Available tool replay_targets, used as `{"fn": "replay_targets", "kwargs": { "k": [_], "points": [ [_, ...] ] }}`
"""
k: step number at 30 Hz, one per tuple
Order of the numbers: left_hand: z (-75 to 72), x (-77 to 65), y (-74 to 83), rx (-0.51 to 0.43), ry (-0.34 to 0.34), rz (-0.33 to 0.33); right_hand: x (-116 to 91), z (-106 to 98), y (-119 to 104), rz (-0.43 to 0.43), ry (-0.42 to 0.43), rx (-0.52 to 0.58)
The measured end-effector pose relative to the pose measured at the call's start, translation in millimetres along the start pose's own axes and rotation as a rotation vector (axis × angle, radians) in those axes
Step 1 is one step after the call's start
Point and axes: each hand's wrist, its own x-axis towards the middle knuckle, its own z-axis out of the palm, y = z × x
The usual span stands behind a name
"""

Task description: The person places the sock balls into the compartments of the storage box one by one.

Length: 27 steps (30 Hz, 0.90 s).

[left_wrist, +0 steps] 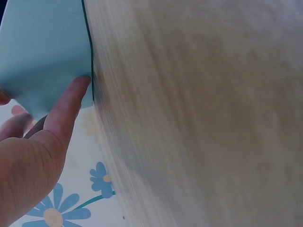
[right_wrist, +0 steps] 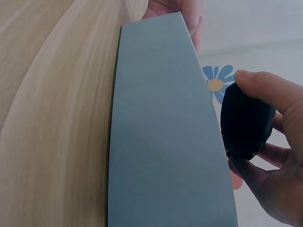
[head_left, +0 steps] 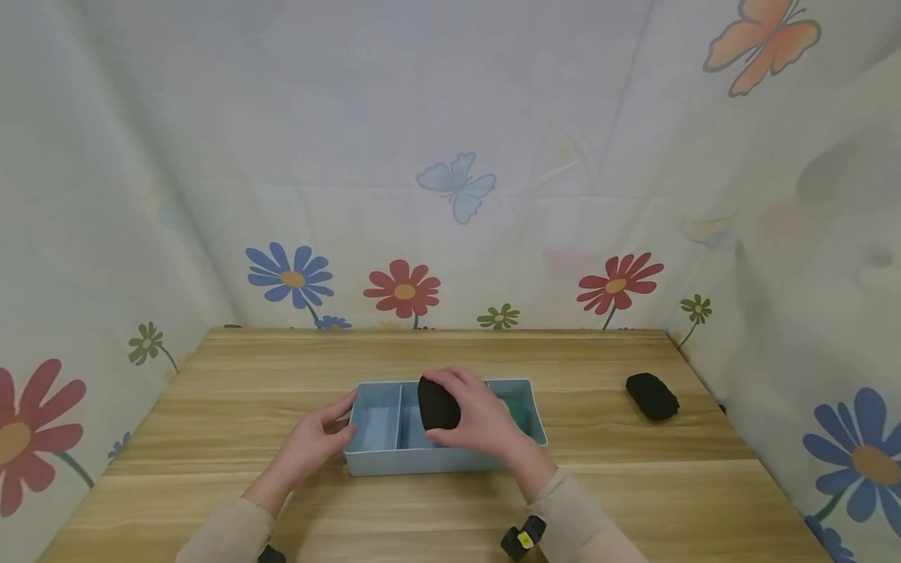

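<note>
A light blue divided box (head_left: 429,463) sits on the wooden table, its compartments facing up. My right hand (head_left: 479,410) grips a black rounded bundle (head_left: 438,404) above the middle compartment; in the right wrist view the bundle (right_wrist: 246,120) is pinched between thumb and fingers beside the box's rim. What the bundle is made of cannot be told. My left hand (head_left: 317,439) touches the box's left end, its fingers fairly straight against the wall in the left wrist view. Something green (head_left: 517,412) lies in the right compartment, partly hidden by my right hand.
A second black bundle (head_left: 652,396) lies on the table (head_left: 598,500) to the right of the box. A flower-patterned cloth (head_left: 338,195) hangs behind the table and along both sides.
</note>
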Motion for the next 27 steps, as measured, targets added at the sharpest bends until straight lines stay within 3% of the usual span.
{"fn": "replay_targets", "kwargs": {
  "k": [5, 27],
  "points": [
    [-0.4, 0.4, -0.2, 0.032, 0.007, 0.013, 2.7, 8.6, -2.2, -0.009, 0.011, -0.019],
    [-0.5, -0.4, 0.5, 0.025, 0.000, -0.001, 10.2, 31.0, -15.1, 0.125, 0.019, -0.152]
  ]
}}
